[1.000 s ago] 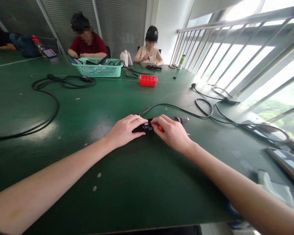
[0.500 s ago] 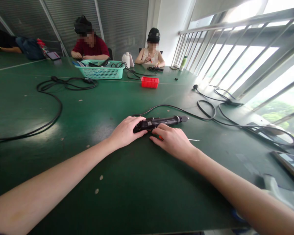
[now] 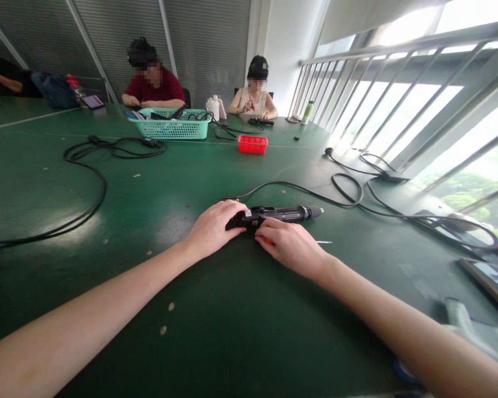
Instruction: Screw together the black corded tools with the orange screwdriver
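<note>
Both hands rest low on the green table. My left hand is curled over the rear end of the black power tool and grips it. My right hand lies knuckles up, fingers folded around a small screwdriver; a bit of orange handle peeps out under them and the thin metal tip pokes toward three o'clock.

The power tool lies flat on the table, nose to three o'clock, touching both hands. Its cord runs off toward two o'clock and joins a tangle of cables near the window railing.

The tabletop is dull green, scuffed and flecked with pale specks. At twelve o'clock, well apart from me, sits a red tray; at eleven a teal basket, with two people seated behind at the far edge. A long black cable loops across from ten to nine o'clock.

Bare table lies between that loop and my left forearm, and more from my hands back to the near edge. At four o'clock a flat screen and a pale cloth sit by the right edge.
</note>
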Demonstrator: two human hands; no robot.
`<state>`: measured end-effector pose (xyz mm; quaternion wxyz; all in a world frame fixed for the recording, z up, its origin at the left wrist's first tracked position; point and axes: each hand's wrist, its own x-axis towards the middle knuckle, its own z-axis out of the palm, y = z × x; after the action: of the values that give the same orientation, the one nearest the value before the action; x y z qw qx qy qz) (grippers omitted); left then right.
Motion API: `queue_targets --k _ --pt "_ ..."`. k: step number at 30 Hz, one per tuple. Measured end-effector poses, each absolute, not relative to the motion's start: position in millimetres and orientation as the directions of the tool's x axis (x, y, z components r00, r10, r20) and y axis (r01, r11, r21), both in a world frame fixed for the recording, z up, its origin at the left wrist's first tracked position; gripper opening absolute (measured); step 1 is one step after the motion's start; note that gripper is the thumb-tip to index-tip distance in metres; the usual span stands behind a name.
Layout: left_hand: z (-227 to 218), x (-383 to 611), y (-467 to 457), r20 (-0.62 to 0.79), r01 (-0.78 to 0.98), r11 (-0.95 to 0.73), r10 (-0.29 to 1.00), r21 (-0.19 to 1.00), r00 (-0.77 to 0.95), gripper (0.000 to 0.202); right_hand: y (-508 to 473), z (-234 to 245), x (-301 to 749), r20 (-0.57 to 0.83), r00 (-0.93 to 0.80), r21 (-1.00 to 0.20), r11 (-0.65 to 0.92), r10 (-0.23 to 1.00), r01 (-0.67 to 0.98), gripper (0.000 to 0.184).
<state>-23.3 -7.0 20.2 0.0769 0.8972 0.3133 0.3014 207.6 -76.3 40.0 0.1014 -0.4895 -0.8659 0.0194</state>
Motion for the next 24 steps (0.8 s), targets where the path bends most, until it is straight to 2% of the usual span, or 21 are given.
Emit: queue_targets --k 8,13,20,24 --pt "20.5 -23.6 -9.4 0.53 0.46 -0.857 0.509 0.234 0.678 0.034 -75.8 44.0 212.2 0.14 -0.546 -0.155 0.563 0.826 0.812 0.016" --pt "20.9 -23.7 -10.9 0.553 0.445 -0.873 0.475 0.2 0.684 0.031 -77.9 39.8 206.7 0.157 -0.559 -0.116 0.577 0.814 0.808 0.023" --pt "20.9 -24.3 -11.5 0.504 0.495 -0.815 0.577 0.301 0.643 0.033 -82.0 40.9 203.0 0.142 -0.55 -0.125 0.566 0.823 0.815 0.03" --pt "20.1 -24.4 -10.6 0.471 0.531 -0.777 0.628 0.337 0.619 0.037 -82.0 39.5 202.3 0.178 -0.511 -0.076 0.53 0.841 0.845 0.032"
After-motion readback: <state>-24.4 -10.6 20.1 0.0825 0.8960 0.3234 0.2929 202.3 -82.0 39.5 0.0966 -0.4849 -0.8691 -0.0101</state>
